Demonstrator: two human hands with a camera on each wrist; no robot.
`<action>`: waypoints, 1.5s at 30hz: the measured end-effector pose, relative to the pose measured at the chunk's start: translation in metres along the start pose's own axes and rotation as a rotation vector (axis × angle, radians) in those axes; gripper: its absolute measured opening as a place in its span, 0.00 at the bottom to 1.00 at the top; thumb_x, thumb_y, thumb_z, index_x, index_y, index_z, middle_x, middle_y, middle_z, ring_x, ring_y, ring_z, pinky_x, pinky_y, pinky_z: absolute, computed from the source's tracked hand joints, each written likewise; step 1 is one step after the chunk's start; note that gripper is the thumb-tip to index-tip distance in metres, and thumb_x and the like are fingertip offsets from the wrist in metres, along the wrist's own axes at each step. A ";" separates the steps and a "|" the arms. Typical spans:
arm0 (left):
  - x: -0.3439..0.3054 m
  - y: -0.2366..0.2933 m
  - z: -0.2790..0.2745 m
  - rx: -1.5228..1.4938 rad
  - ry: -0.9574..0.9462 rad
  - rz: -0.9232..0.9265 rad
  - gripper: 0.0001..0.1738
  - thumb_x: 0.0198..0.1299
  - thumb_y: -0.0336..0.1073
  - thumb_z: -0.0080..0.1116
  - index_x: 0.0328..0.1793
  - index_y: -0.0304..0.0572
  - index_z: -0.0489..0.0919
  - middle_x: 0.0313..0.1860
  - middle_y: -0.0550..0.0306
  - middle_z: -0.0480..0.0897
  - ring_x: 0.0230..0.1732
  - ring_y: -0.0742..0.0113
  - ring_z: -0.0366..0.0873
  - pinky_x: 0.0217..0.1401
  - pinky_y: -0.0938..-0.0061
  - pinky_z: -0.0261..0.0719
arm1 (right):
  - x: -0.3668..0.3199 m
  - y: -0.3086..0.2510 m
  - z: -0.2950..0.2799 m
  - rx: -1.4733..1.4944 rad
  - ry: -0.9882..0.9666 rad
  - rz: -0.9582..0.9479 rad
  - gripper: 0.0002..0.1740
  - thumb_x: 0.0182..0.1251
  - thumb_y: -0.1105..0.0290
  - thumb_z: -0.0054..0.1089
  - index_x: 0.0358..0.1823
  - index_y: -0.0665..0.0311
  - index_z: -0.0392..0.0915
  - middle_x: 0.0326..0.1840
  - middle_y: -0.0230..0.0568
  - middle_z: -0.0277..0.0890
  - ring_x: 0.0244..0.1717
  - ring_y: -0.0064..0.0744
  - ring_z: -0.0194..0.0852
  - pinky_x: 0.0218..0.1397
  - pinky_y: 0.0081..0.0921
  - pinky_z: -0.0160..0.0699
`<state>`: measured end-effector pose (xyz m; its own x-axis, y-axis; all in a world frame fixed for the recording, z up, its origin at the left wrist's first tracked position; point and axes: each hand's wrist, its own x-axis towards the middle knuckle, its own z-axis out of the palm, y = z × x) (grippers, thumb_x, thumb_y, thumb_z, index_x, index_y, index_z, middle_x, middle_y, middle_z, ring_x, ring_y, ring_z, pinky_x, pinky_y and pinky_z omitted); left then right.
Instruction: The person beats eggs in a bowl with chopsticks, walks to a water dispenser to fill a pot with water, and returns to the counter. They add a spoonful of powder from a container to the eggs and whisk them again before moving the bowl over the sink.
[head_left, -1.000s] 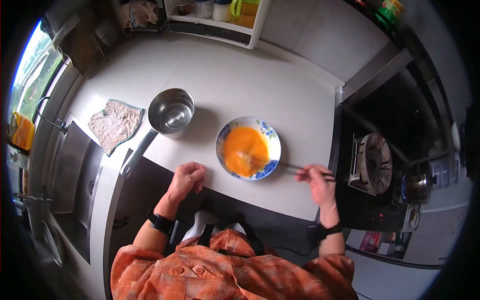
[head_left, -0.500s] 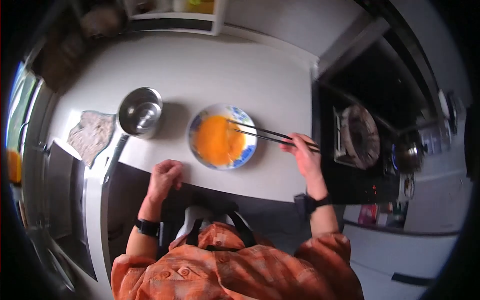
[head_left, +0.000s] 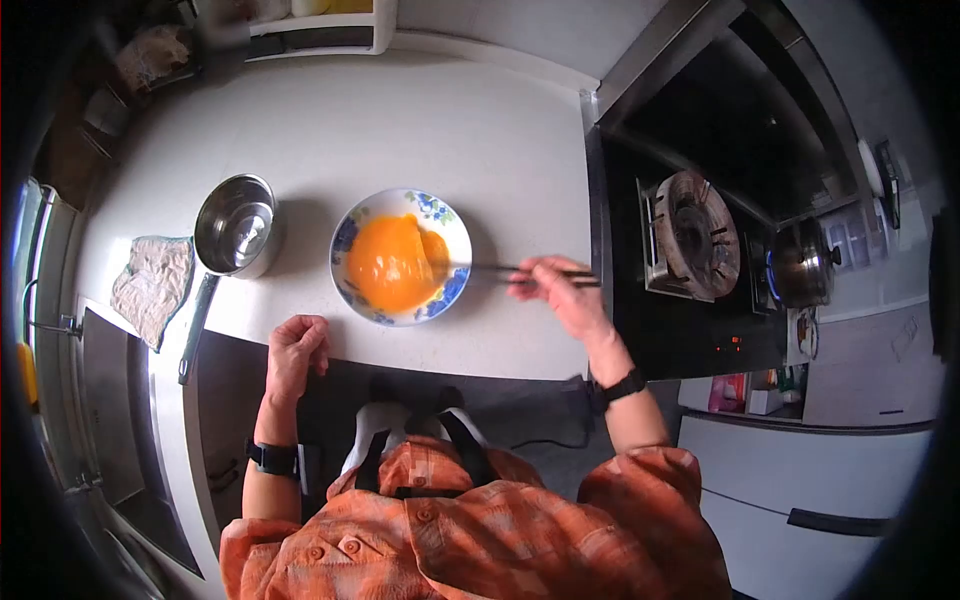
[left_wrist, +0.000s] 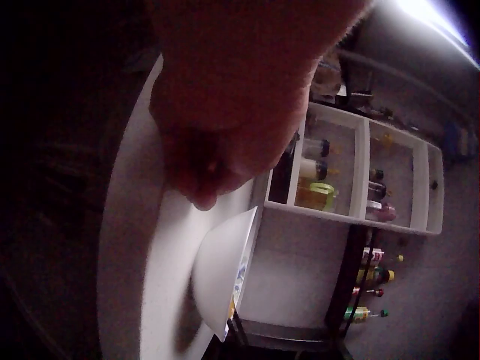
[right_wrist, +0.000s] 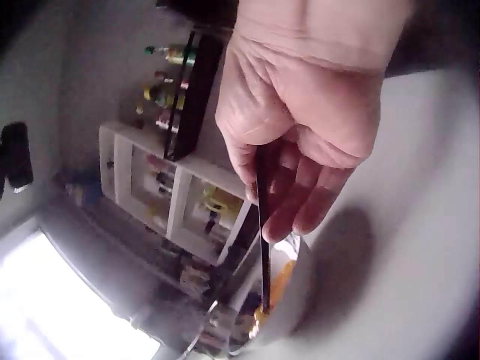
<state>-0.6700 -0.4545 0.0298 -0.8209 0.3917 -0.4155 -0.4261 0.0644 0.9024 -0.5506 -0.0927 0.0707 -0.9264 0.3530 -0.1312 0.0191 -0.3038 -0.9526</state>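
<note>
A white bowl with blue flowers (head_left: 455, 225) holds orange beaten liquid (head_left: 385, 265) on the white counter. The right hand (head_left: 565, 298) grips dark chopsticks (head_left: 500, 268) between thumb and fingers, their blurred tips in the liquid at the bowl's right side. In the right wrist view, the chopsticks (right_wrist: 263, 247) run down from the right hand (right_wrist: 300, 127) into the bowl (right_wrist: 296, 300). The left hand (head_left: 293, 358), fingers curled and holding nothing, rests at the counter's front edge, left of the bowl. The left wrist view shows the left hand (left_wrist: 225, 135) dark, beside the bowl (left_wrist: 221, 270).
A steel saucepan (head_left: 235, 225) stands left of the bowl, its handle toward the front edge. Farther left lie a cloth (head_left: 152, 290) and a sink (head_left: 115, 400). On the right are a gas burner (head_left: 695, 235) and a lidded pot (head_left: 803, 265).
The head view has shifted, so the counter's things appear farther left. The chopsticks have gone from lying over the bowl to lower in the liquid, and the orange surface has swirled.
</note>
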 end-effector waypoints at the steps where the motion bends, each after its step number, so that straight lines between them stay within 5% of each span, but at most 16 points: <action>1: -0.002 0.002 0.002 0.004 0.005 -0.013 0.07 0.61 0.33 0.53 0.37 0.36 0.75 0.20 0.61 0.74 0.14 0.77 0.68 0.14 0.84 0.66 | -0.006 -0.006 0.006 -0.023 -0.096 0.059 0.14 0.66 0.68 0.50 0.44 0.73 0.73 0.38 0.50 0.78 0.38 0.38 0.79 0.44 0.31 0.80; 3: -0.002 0.002 0.003 0.011 0.018 -0.024 0.07 0.61 0.33 0.53 0.37 0.36 0.75 0.20 0.61 0.74 0.14 0.77 0.68 0.14 0.84 0.66 | -0.006 -0.007 0.007 -0.043 -0.199 0.117 0.14 0.66 0.68 0.50 0.45 0.73 0.73 0.39 0.49 0.77 0.39 0.38 0.79 0.44 0.31 0.80; 5: 0.000 -0.003 -0.001 -0.005 0.005 -0.014 0.07 0.61 0.33 0.53 0.37 0.36 0.75 0.20 0.61 0.74 0.13 0.76 0.68 0.14 0.84 0.66 | 0.002 -0.001 0.001 0.018 0.027 -0.078 0.14 0.66 0.68 0.51 0.44 0.73 0.74 0.38 0.48 0.78 0.39 0.38 0.79 0.45 0.30 0.80; 9: 0.000 -0.001 0.000 -0.008 0.021 -0.037 0.07 0.60 0.34 0.54 0.36 0.37 0.76 0.20 0.62 0.74 0.14 0.77 0.70 0.14 0.84 0.68 | -0.006 -0.006 0.008 -0.011 -0.182 0.042 0.13 0.66 0.70 0.50 0.45 0.73 0.73 0.39 0.50 0.77 0.39 0.39 0.79 0.46 0.31 0.79; 11: 0.001 -0.006 -0.003 -0.020 0.014 -0.013 0.07 0.60 0.35 0.55 0.36 0.38 0.76 0.20 0.62 0.74 0.14 0.77 0.70 0.14 0.84 0.68 | -0.002 -0.001 0.003 0.062 -0.100 -0.039 0.13 0.66 0.70 0.50 0.46 0.73 0.73 0.39 0.50 0.77 0.40 0.39 0.79 0.46 0.32 0.79; 15: 0.000 -0.002 -0.002 0.001 0.012 -0.017 0.08 0.60 0.35 0.55 0.36 0.37 0.76 0.20 0.63 0.75 0.14 0.77 0.70 0.15 0.84 0.70 | -0.008 -0.010 0.012 -0.126 -0.206 0.160 0.12 0.67 0.71 0.48 0.45 0.74 0.72 0.40 0.52 0.77 0.40 0.41 0.79 0.45 0.33 0.80; 18: -0.001 0.001 -0.001 0.027 0.015 -0.030 0.09 0.60 0.36 0.55 0.35 0.37 0.76 0.20 0.63 0.75 0.15 0.78 0.70 0.15 0.84 0.71 | 0.003 -0.007 0.002 -0.030 0.019 -0.031 0.13 0.66 0.70 0.51 0.44 0.74 0.73 0.40 0.52 0.77 0.39 0.41 0.80 0.44 0.31 0.80; 21: 0.000 0.001 -0.001 0.042 0.020 -0.024 0.09 0.60 0.36 0.55 0.35 0.37 0.77 0.20 0.63 0.75 0.15 0.78 0.71 0.16 0.84 0.71 | -0.012 -0.013 0.016 -0.119 -0.238 0.102 0.13 0.66 0.70 0.51 0.44 0.74 0.73 0.40 0.52 0.77 0.39 0.41 0.80 0.44 0.31 0.80; 25: 0.001 -0.002 -0.004 0.050 0.001 -0.033 0.09 0.60 0.36 0.54 0.35 0.37 0.77 0.20 0.62 0.75 0.15 0.78 0.71 0.16 0.84 0.71 | -0.007 -0.017 -0.002 -0.157 -0.019 -0.034 0.13 0.66 0.71 0.51 0.44 0.76 0.73 0.40 0.53 0.77 0.39 0.43 0.80 0.44 0.32 0.80; 29: 0.001 0.000 -0.004 0.043 -0.014 -0.024 0.09 0.60 0.36 0.54 0.35 0.36 0.77 0.20 0.62 0.75 0.15 0.78 0.71 0.16 0.84 0.71 | -0.014 -0.023 0.001 -0.096 -0.178 0.009 0.13 0.66 0.70 0.49 0.45 0.75 0.73 0.40 0.52 0.77 0.41 0.42 0.79 0.45 0.32 0.80; 31: 0.000 0.000 -0.003 0.051 -0.014 -0.024 0.09 0.60 0.36 0.54 0.35 0.36 0.77 0.20 0.62 0.75 0.15 0.78 0.71 0.16 0.84 0.70 | -0.011 -0.018 0.000 -0.069 -0.041 -0.066 0.13 0.65 0.71 0.51 0.44 0.76 0.73 0.39 0.52 0.77 0.41 0.42 0.80 0.45 0.32 0.80; 34: 0.001 0.003 -0.003 0.040 -0.020 -0.020 0.09 0.60 0.35 0.54 0.35 0.36 0.77 0.19 0.62 0.75 0.15 0.77 0.71 0.16 0.84 0.70 | -0.017 -0.015 0.016 -0.126 -0.290 0.131 0.13 0.65 0.70 0.51 0.44 0.75 0.72 0.40 0.52 0.77 0.41 0.41 0.79 0.47 0.31 0.79; 37: -0.002 0.002 -0.002 0.054 -0.026 -0.035 0.09 0.60 0.35 0.54 0.35 0.35 0.76 0.20 0.62 0.75 0.15 0.77 0.71 0.16 0.84 0.70 | 0.005 -0.002 0.001 0.020 -0.009 -0.043 0.13 0.66 0.70 0.50 0.44 0.74 0.73 0.41 0.51 0.77 0.41 0.41 0.79 0.49 0.33 0.78; 41: -0.001 0.005 -0.002 0.062 -0.019 -0.026 0.10 0.60 0.35 0.54 0.35 0.34 0.76 0.20 0.62 0.75 0.15 0.76 0.71 0.16 0.83 0.71 | -0.002 0.003 0.007 0.023 -0.182 0.046 0.12 0.67 0.71 0.47 0.45 0.73 0.73 0.41 0.52 0.76 0.42 0.43 0.78 0.51 0.35 0.77; 43: -0.001 0.002 -0.003 0.055 -0.022 -0.030 0.09 0.60 0.35 0.54 0.35 0.35 0.76 0.20 0.62 0.75 0.15 0.77 0.71 0.16 0.83 0.71 | 0.002 0.006 0.004 0.086 -0.061 -0.065 0.12 0.67 0.71 0.48 0.45 0.73 0.73 0.41 0.52 0.77 0.40 0.43 0.79 0.50 0.35 0.78; 45: 0.001 0.001 -0.003 0.043 -0.021 -0.024 0.09 0.60 0.35 0.54 0.35 0.35 0.76 0.20 0.62 0.75 0.15 0.77 0.71 0.16 0.83 0.71 | -0.003 0.006 0.010 -0.045 -0.148 0.050 0.12 0.67 0.71 0.48 0.45 0.73 0.73 0.40 0.50 0.77 0.41 0.41 0.79 0.49 0.35 0.78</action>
<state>-0.6727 -0.4571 0.0300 -0.8023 0.4084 -0.4353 -0.4285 0.1135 0.8964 -0.5515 -0.1047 0.0682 -0.9691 0.2030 -0.1404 0.0806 -0.2772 -0.9574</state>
